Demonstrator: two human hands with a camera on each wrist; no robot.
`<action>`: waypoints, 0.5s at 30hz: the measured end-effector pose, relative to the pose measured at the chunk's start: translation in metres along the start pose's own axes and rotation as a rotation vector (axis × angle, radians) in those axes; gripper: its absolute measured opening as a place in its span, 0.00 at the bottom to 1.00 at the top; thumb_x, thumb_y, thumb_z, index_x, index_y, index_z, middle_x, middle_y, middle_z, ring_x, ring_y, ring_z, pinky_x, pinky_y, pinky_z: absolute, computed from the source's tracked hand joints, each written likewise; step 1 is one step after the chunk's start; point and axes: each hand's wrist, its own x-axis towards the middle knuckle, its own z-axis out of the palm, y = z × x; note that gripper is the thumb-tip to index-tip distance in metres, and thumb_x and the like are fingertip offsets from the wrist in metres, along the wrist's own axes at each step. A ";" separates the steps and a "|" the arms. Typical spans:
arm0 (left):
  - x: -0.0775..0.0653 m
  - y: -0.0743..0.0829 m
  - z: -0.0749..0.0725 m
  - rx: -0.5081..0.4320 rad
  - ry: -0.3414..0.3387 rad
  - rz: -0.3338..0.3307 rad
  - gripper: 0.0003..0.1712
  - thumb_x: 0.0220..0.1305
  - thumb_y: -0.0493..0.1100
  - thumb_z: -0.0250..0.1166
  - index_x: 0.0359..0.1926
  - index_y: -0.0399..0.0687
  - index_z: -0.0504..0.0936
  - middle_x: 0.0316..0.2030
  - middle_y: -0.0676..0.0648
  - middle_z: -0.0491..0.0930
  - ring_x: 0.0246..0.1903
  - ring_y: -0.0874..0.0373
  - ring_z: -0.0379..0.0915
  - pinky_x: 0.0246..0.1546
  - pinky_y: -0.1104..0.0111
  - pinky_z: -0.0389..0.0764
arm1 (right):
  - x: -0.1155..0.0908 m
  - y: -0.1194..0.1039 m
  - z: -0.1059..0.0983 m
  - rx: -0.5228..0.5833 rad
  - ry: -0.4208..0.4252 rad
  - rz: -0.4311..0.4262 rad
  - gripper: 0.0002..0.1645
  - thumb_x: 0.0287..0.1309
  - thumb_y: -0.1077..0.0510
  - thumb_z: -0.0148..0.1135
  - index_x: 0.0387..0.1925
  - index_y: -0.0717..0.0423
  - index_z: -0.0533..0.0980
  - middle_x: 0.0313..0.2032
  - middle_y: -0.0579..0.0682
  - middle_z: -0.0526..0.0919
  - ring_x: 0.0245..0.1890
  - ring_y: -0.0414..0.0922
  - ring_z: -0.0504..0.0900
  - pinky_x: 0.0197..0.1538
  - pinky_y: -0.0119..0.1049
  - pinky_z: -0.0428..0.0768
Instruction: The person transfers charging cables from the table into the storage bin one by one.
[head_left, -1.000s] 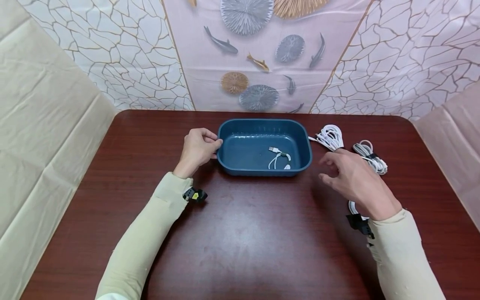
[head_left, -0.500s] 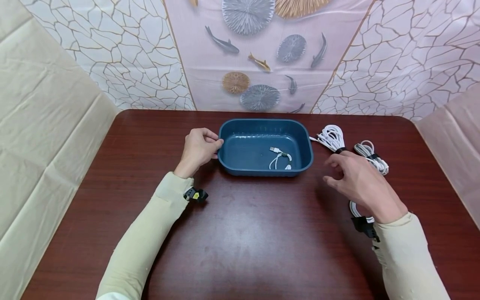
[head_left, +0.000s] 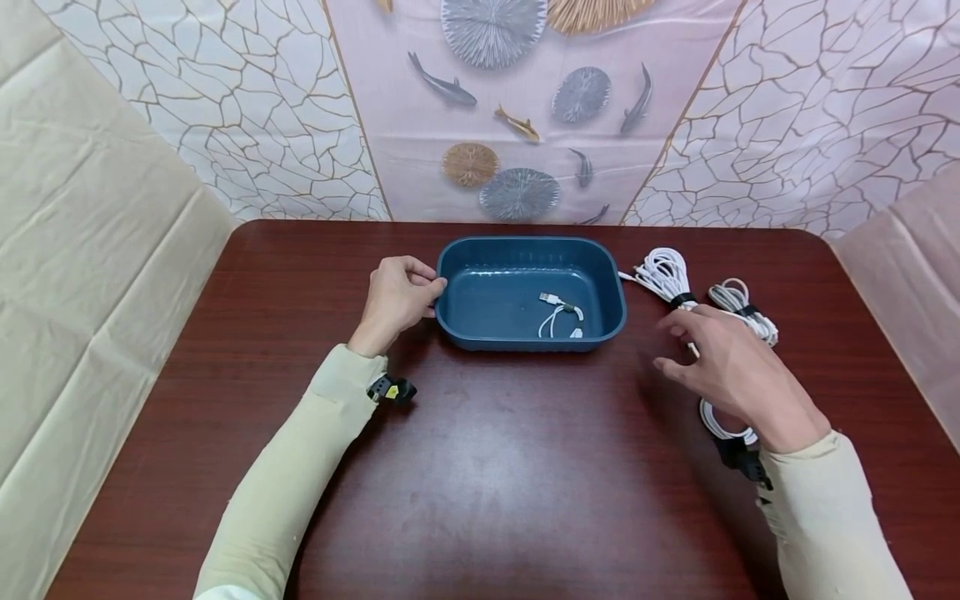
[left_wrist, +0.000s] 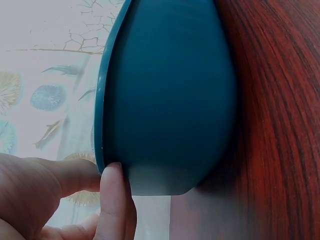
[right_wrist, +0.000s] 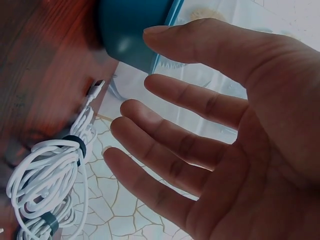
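Blue bin (head_left: 525,342) pinched at the rim by the left hand (head_left: 393,302), one short cable (head_left: 564,306) inside, loading seems under way, and the empty, loose-fingered right hand (head_left: 731,367) next needs lowering onto the coiled cable (head_left: 664,271) beside it.

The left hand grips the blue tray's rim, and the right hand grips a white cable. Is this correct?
Not quite: the right hand holds nothing, as the right wrist view shows. The left hand does grip the blue tray's rim.
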 end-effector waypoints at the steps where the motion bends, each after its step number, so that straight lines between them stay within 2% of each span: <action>1: 0.000 0.000 0.000 0.001 -0.001 0.000 0.12 0.68 0.43 0.69 0.44 0.39 0.82 0.36 0.40 0.85 0.21 0.59 0.84 0.38 0.57 0.91 | 0.000 0.000 0.000 -0.001 -0.012 0.008 0.27 0.55 0.56 0.74 0.55 0.63 0.79 0.48 0.65 0.83 0.47 0.59 0.82 0.50 0.59 0.82; 5: 0.000 -0.001 0.000 0.002 0.001 0.007 0.11 0.68 0.43 0.69 0.44 0.39 0.82 0.35 0.40 0.85 0.21 0.59 0.84 0.38 0.56 0.91 | -0.002 0.001 -0.001 -0.006 -0.037 0.024 0.28 0.57 0.55 0.73 0.56 0.62 0.78 0.50 0.65 0.82 0.48 0.58 0.82 0.50 0.60 0.82; 8: 0.000 -0.001 0.000 -0.001 0.003 0.011 0.11 0.68 0.43 0.69 0.44 0.39 0.82 0.35 0.40 0.85 0.22 0.58 0.85 0.38 0.56 0.91 | -0.003 0.001 -0.001 -0.010 -0.026 0.022 0.28 0.56 0.55 0.74 0.56 0.61 0.79 0.49 0.64 0.82 0.48 0.58 0.81 0.49 0.59 0.82; 15: 0.000 -0.001 0.000 0.006 0.008 0.010 0.12 0.68 0.43 0.69 0.44 0.39 0.82 0.36 0.39 0.86 0.22 0.58 0.85 0.35 0.61 0.91 | -0.006 0.007 -0.001 -0.025 -0.023 0.014 0.26 0.55 0.55 0.74 0.54 0.61 0.79 0.49 0.65 0.81 0.48 0.59 0.80 0.49 0.60 0.82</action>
